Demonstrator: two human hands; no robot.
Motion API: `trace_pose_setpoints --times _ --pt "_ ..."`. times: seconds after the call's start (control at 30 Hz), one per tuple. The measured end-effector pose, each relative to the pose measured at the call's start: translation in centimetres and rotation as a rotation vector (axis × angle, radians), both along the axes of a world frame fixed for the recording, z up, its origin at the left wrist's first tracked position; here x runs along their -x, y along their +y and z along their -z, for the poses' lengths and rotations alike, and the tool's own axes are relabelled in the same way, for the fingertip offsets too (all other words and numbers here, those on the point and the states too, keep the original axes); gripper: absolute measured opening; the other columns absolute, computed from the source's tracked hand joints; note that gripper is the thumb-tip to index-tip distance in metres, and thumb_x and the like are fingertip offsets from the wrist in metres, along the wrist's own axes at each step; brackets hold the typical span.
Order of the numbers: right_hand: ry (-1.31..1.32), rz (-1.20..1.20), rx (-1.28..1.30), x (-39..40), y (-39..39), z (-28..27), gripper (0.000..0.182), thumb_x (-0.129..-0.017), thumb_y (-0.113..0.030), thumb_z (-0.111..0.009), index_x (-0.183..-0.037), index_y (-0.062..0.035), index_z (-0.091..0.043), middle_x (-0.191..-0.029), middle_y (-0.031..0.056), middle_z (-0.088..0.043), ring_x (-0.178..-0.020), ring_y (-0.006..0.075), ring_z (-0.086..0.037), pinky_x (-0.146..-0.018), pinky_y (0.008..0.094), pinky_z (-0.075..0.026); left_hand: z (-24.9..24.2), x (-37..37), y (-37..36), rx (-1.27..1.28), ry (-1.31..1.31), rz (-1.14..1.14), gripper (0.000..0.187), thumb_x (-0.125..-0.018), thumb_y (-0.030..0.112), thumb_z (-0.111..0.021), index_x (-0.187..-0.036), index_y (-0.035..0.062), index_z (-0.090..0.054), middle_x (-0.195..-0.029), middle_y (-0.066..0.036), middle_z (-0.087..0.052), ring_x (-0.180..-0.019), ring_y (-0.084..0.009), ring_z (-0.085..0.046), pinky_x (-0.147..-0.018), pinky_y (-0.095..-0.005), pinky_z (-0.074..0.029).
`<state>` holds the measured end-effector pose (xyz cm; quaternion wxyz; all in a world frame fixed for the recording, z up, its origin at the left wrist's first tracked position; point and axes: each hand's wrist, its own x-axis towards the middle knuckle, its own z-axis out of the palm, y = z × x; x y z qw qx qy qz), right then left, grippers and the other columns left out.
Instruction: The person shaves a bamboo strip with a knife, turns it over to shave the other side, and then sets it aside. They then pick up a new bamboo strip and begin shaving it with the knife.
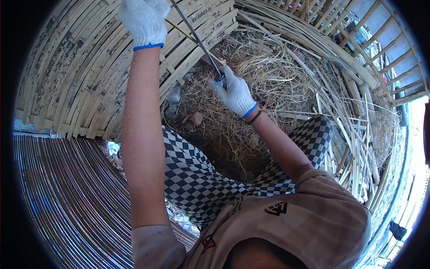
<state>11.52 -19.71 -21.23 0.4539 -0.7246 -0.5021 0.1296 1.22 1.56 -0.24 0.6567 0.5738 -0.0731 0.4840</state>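
My left hand (144,20), in a white glove with a blue cuff, is raised against the slatted wall at the top edge. Its fingers are curled and partly cut off by the frame. A thin bamboo strip (182,31) slants from that hand down toward my right hand (235,92), which wears a matching glove. This hand is closed on the lower end of a long, narrow, dark metal blade (197,36); its handle is mostly hidden by the fingers. The blade crosses the strip and runs up out of view.
A curved wall of bamboo slats (85,58) rises at the left. Dry shavings (268,71) cover the ground between and beyond my checkered trouser legs (188,166). Split bamboo (354,148) lies at the right, below a bamboo lattice (394,54). A ribbed dark surface (76,193) is lower left.
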Motion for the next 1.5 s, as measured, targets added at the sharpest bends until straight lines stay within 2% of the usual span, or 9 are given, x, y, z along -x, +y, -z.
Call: trace_pose_setpoints --times 0.07,0.23,0.47,0.67,0.87,0.97,1.1,1.33,1.5 --pt "0.038 0.046 0.063 -1.0 0.9 4.7 0.044 -0.096 -0.041 -0.067 -0.12 -0.0078 -0.052 -0.087 0.0224 -0.072 -0.086 0.0457 -0.07 -0.072 0.0545 -0.054 0.0 0.6 0.5 -0.047 0.058 0.125 0.046 -0.105 0.054 -0.049 -0.082 0.0143 -0.055 -0.066 -0.002 -0.054 -0.057 -0.0156 -0.052 -0.05 -0.0321 -0.044" --pt "0.193 0.147 0.292 -3.8 1.4 9.0 0.04 -0.093 -0.037 -0.065 -0.111 -0.0025 -0.055 -0.094 0.0293 -0.071 -0.095 0.05 -0.068 -0.082 0.0558 -0.054 -1.4 -1.3 -3.2 0.13 0.085 -0.358 0.064 -0.109 0.061 -0.025 -0.06 0.0205 -0.026 -0.051 0.005 -0.018 -0.044 -0.0123 -0.012 -0.042 -0.0302 -0.013" --pt "0.128 -0.045 0.093 -0.4 1.2 -0.7 0.038 -0.088 -0.025 -0.067 -0.118 -0.0061 -0.052 -0.091 0.0274 -0.071 -0.092 0.0485 -0.068 -0.079 0.0558 -0.054 -1.8 -1.2 -3.4 0.147 0.109 -0.275 0.066 -0.108 0.063 -0.024 -0.058 0.0201 -0.027 -0.05 0.005 -0.02 -0.043 -0.012 -0.014 -0.041 -0.0297 -0.014" --pt "0.13 0.172 0.374 -4.4 2.2 13.1 0.04 -0.089 -0.033 -0.071 -0.115 -0.0068 -0.058 -0.095 0.0252 -0.073 -0.095 0.0458 -0.07 -0.081 0.0543 -0.055 -1.8 -1.3 -4.7 0.016 0.162 -0.349 0.069 -0.106 0.068 -0.024 -0.056 0.0201 -0.028 -0.048 0.005 -0.021 -0.041 -0.0121 -0.014 -0.04 -0.0294 -0.014" --pt "0.134 0.202 0.302 -4.1 2.1 12.2 0.031 -0.085 -0.021 -0.066 -0.108 -0.001 -0.06 -0.098 0.0301 -0.071 -0.098 0.0487 -0.067 -0.084 0.0548 -0.054 -2.0 0.2 -4.0 0.095 0.154 -0.121 0.073 -0.098 0.079 -0.034 -0.06 0.0171 -0.03 -0.05 0.005 -0.019 -0.045 -0.0115 -0.014 -0.045 -0.0298 -0.012" --pt "0.211 0.17 0.319 -5.0 1.9 11.8 0.031 -0.086 -0.021 -0.066 -0.111 -0.0018 -0.062 -0.098 0.0298 -0.07 -0.098 0.0486 -0.067 -0.084 0.0529 -0.054 -4.8 0.0 -6.0 0.099 0.121 -0.248 0.072 -0.105 0.07 -0.027 -0.055 0.0178 -0.031 -0.048 0.006 -0.018 -0.043 -0.0113 -0.013 -0.044 -0.0299 -0.015" --pt "0.291 0.129 0.312 -4.6 2.2 13.4 0.036 -0.09 -0.031 -0.066 -0.112 -0.0031 -0.065 -0.107 0.0294 -0.071 -0.106 0.0456 -0.068 -0.092 0.0515 -0.054 -7.9 3.6 -4.9 0.04 0.207 0.007 0.066 -0.106 0.059 -0.04 -0.055 0.0199 -0.028 -0.049 0.006 -0.016 -0.044 -0.011 -0.011 -0.044 -0.03 -0.014" --pt "0.162 0.038 0.163 -1.8 1.0 0.6 0.028 -0.086 -0.021 -0.064 -0.111 -0.0083 -0.065 -0.091 0.0249 -0.073 -0.091 0.0444 -0.07 -0.08 0.0527 -0.057 -7.7 2.0 -6.6 0.063 0.165 -0.132 0.064 -0.107 0.05 -0.044 -0.054 0.0225 -0.023 -0.049 0.006 -0.016 -0.044 -0.0109 -0.009 -0.044 -0.0299 -0.012" --pt "0.26 0.07 0.21 -2.9 1.0 5.8 0.028 -0.087 -0.022 -0.065 -0.113 -0.01 -0.066 -0.094 0.0224 -0.074 -0.093 0.0427 -0.071 -0.081 0.0512 -0.057 -7.5 1.2 -7.4 0.016 0.179 -0.127 0.063 -0.106 0.046 -0.048 -0.053 0.0226 -0.023 -0.049 0.006 -0.016 -0.044 -0.0111 -0.008 -0.045 -0.0304 -0.011"
